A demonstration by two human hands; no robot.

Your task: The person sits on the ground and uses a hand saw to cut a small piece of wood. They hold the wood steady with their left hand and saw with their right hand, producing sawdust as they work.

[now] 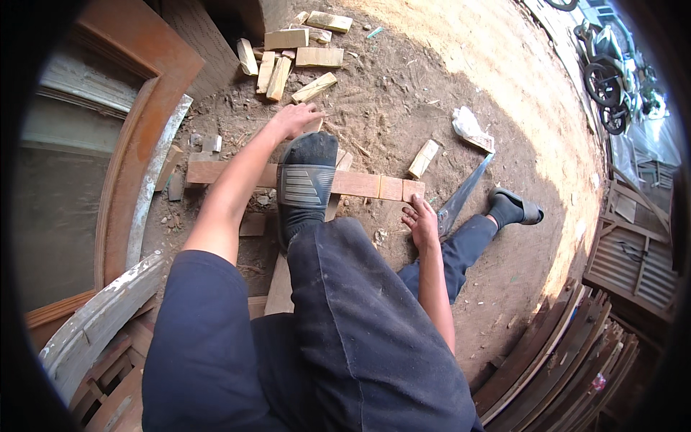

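Note:
A long reddish-brown wooden plank [356,183] lies crosswise in front of me, with lines or joints across its right end. My foot in a dark sock and strapped sandal [306,186] rests on it. My left hand [296,120] is beyond the foot, fingers stretched out over a small wooden block [314,125] partly hidden by hand and foot; no grip on it shows. My right hand [423,218] is at the plank's right end, fingers loosely bent and apart, a fingertip at its near edge. Right of it is a handsaw [465,193], white plastic around its handle end.
Several cut wooden blocks [319,57] are scattered on the dirt at the far left, and another block [423,159] lies beyond the plank. A wooden frame [126,151] stands at left. Stacked boards [554,360] lie lower right. Motorcycles [608,75] stand far right.

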